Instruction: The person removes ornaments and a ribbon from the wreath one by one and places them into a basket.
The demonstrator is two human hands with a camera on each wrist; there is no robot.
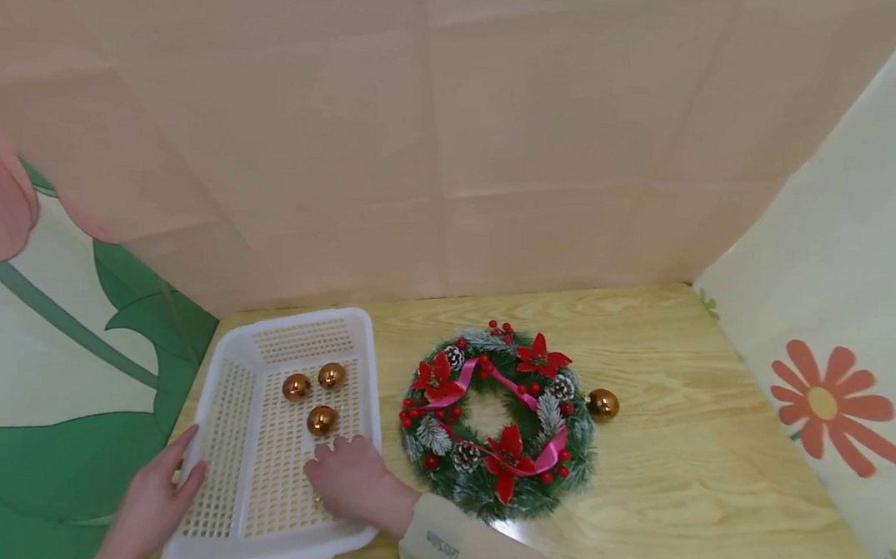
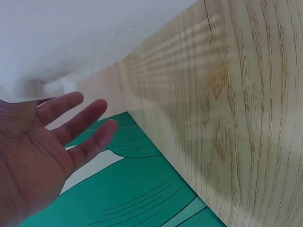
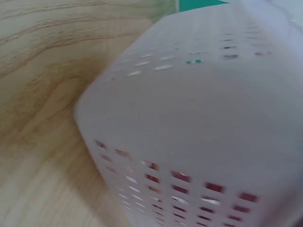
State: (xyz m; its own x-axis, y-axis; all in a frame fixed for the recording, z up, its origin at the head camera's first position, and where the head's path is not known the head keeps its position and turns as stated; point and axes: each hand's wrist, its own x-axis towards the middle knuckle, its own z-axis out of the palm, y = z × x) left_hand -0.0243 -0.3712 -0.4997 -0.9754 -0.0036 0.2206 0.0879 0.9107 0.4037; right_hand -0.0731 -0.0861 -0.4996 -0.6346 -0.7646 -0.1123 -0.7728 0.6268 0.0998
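I spread my left hand (image 1: 151, 500) at the basket (image 1: 224, 428); I'm probably picking out baubles (image 1: 322, 421), my right hand's (image 1: 352, 480) grip I can't tell; next likely needs gentle lifting

Indoor corner (flowered hangings (image 1: 822, 404)), wood-grained table (image 1: 696, 440)

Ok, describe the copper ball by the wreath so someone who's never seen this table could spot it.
On the wooden table, find the green wreath right of the white basket. At the wreath's right edge lies a shiny copper ball. At least three similar balls lie inside the basket; this is the only one showing outside it.
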